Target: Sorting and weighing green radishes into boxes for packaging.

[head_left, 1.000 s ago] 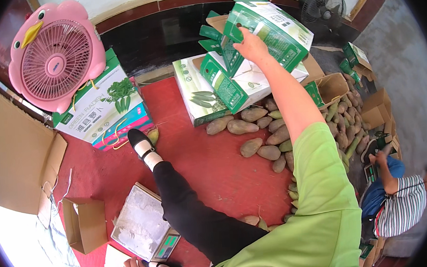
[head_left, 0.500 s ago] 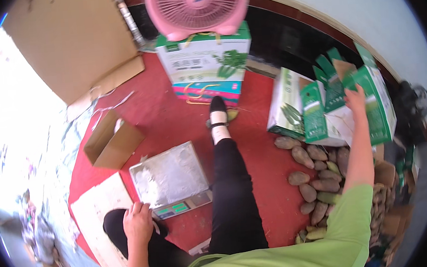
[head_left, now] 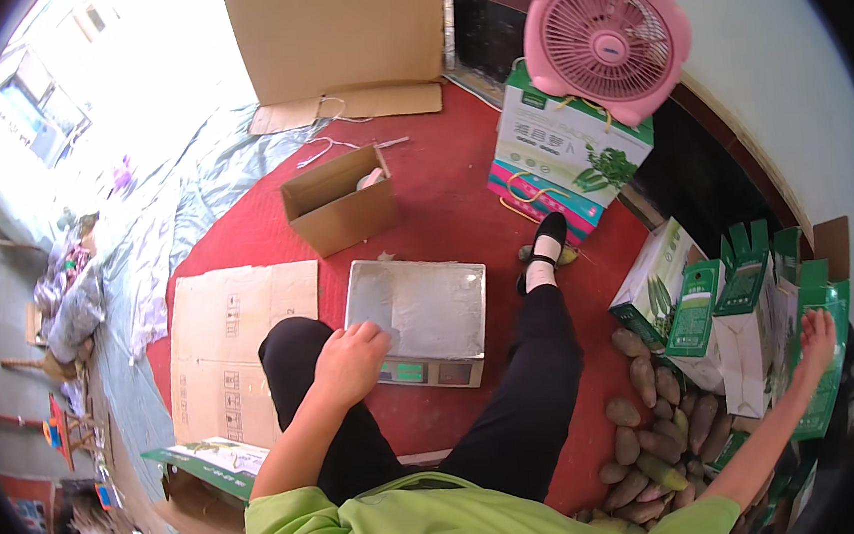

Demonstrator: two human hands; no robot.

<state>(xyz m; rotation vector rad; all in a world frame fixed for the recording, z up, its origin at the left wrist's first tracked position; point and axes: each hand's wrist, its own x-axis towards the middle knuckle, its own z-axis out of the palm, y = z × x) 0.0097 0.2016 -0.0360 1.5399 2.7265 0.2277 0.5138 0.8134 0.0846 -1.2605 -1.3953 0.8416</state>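
At the near left corner of the silver weighing scale (head_left: pixel 419 313), my left hand (head_left: pixel 352 363) lies loosely over the edge, fingers uncurled and holding nothing. The scale's pan carries no object, and a lit green display shows on its front. Far to the right, my right hand (head_left: pixel 816 339) rests against the face of an open green carton (head_left: pixel 826 391), fingers apart. Beside that carton stand more green-and-white cartons, including one with raised flaps (head_left: pixel 745 282) and one with vegetable pictures (head_left: pixel 653 269). Long brownish tubers (head_left: pixel 662 444) lie in a heap just nearer to me.
A brown cardboard box (head_left: pixel 344 228), open at the top, sits beyond the scale. Left of the scale lies flat cardboard (head_left: pixel 212 334). A pink fan (head_left: pixel 610 47) stands on a stacked gift box (head_left: pixel 552 137). Another open carton (head_left: pixel 205 500) is at lower left.
My view has swung to the right, so the scale and fan sit differently in it. My right hand has gone from the cartons' upper flaps to the rightmost carton's face. The left hand stays by the scale.
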